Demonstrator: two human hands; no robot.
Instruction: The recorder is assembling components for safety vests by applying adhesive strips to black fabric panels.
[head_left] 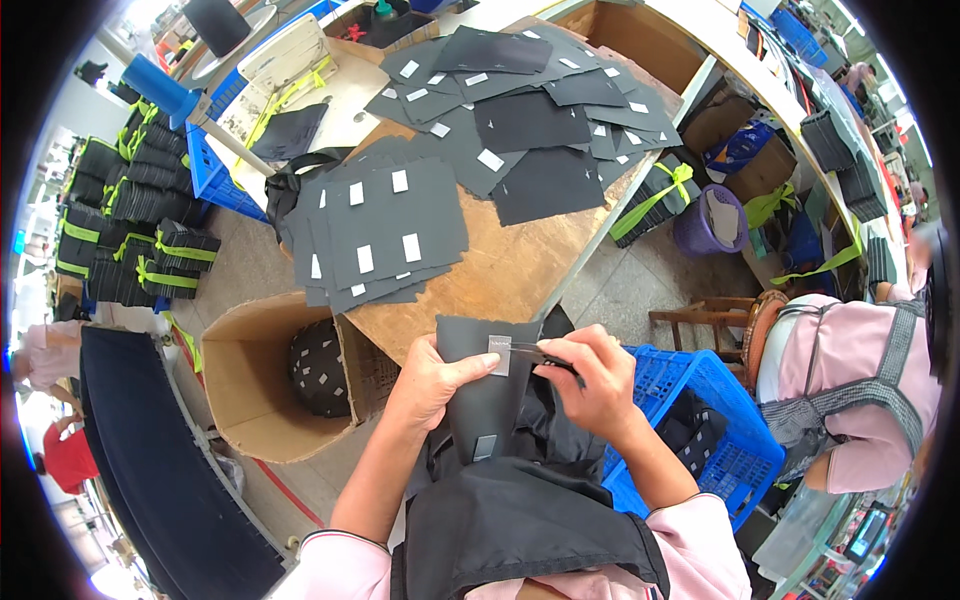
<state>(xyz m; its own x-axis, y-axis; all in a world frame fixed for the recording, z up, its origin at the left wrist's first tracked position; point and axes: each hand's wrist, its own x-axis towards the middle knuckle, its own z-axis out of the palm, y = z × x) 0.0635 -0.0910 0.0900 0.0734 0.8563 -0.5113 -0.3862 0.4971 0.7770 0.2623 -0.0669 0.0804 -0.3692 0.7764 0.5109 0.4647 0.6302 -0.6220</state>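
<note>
My left hand (428, 385) grips a dark grey fabric panel (480, 405) above my lap, its thumb pressing on the edge of a white label (499, 352). A second, smaller label (485, 447) sits lower on the same panel. Closed in my right hand (597, 375) is a pair of dark thread snips (550, 357), with the tips at the right edge of the upper label. Just ahead, a stack of grey panels with white labels (430, 215) lies on the wooden tabletop (520, 255). More dark panels (540, 120) are spread in a loose pile behind it.
An open cardboard box (250, 420) stands to my left, a blue plastic crate (735, 460) to my right. Bundles tied with yellow-green strips (150, 190) are piled at far left. A purple bin (708, 225) and a wooden stool (715, 320) stand right, near a person in pink (850, 390).
</note>
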